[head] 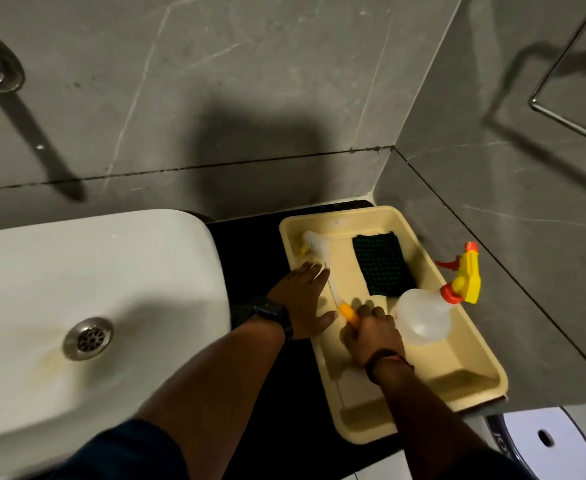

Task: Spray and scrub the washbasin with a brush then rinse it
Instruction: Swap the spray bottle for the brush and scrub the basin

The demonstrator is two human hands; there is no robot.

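White glazed ceramic fills the left of the view: one washbasin [77, 289], hard and slick, with a faint yellowish stain near its single steel drain [88, 338]. Beside it on the dark counter sits one cream plastic tray [471, 386], holding one spray bottle [426, 315], one dark green scouring pad [381, 263] and one brush [322, 263]. The bottle lies on its side against the tray's right wall, translucent and seemingly near empty, so probably light; its yellow trigger neck looks the natural hold. The brush lies along the tray's left side, bristles far, likely light and stiff. The right hand [371, 332] is closed around its orange handle end. The left hand [302, 299] lies flat, fingers spread, on the tray's left rim, gripping nothing.
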